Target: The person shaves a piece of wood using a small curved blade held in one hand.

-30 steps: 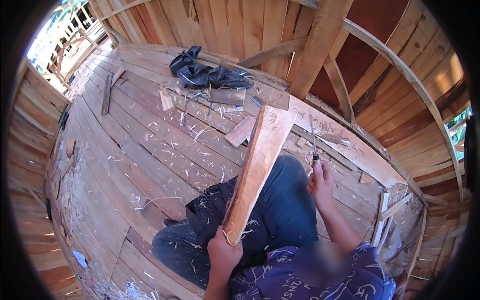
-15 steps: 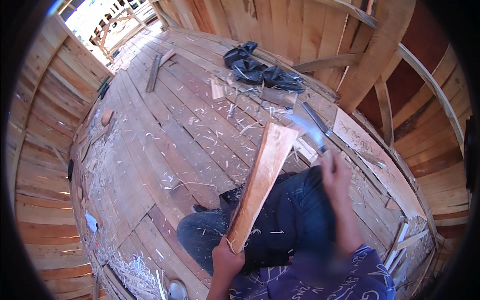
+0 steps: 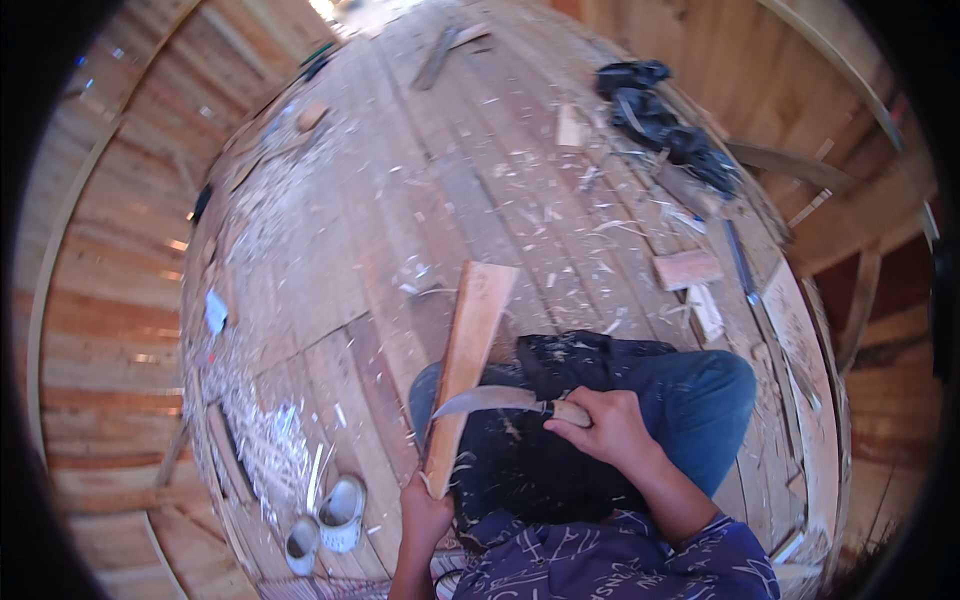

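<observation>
Knife (image 3: 490, 399) and wood (image 3: 482, 315) in separate hands (image 3: 610, 425)

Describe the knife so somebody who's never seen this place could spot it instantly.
Start with the seated person's blue trousers, low in the picture. Above the lap, the right-hand grip holds the knife by its handle, blade pointing left across the wooden board. Its slim, curved, silvery blade sets it apart from the broad, tan board.
</observation>
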The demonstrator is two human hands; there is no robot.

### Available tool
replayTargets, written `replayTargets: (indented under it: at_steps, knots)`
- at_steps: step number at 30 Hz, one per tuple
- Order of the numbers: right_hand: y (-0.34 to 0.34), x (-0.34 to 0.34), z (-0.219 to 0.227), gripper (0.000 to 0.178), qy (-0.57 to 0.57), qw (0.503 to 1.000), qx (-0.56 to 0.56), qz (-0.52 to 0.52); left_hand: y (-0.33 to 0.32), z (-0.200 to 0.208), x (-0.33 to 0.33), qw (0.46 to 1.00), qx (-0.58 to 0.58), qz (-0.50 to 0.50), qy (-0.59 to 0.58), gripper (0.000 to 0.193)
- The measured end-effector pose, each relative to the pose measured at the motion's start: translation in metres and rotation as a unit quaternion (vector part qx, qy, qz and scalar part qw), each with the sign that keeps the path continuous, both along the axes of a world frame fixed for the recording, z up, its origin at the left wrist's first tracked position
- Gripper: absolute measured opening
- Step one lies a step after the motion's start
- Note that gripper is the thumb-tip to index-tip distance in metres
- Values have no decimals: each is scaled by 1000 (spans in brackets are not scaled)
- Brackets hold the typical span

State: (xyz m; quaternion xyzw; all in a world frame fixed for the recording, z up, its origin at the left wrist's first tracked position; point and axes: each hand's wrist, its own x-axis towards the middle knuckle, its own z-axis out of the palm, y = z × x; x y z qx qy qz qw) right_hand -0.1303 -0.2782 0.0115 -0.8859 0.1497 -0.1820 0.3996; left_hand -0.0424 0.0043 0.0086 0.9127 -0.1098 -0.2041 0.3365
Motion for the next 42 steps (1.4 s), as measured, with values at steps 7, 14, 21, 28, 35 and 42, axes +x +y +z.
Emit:
replayTargets:
  at_steps: [7, 14, 21, 28, 35, 42]
  knots:
    - [6, 39, -8, 36, 68, 987, -105, 102, -3, -10, -1, 999, -5, 5, 44, 44]
    - [-63, 54, -48, 43, 81, 975, -147, -143, -5, -4, 4, 997, 10, -10, 76, 48]
    - [-125, 17, -14, 30, 79, 957, -10, -280, -12, 2, 13, 996, 34, -17, 87, 49]
    - [-2, 43, -13, 36, 76, 981, -130, 122, -8, -8, 11, 996, 15, -18, 84, 48]
    - [-98, 86, -55, 43, 289, 916, -148, -236, -12, -7, 11, 996, 34, 0, 86, 49]
    - [-119, 50, -18, 37, 97, 973, -53, -205, -14, -6, 9, 997, 57, -3, 50, 48]
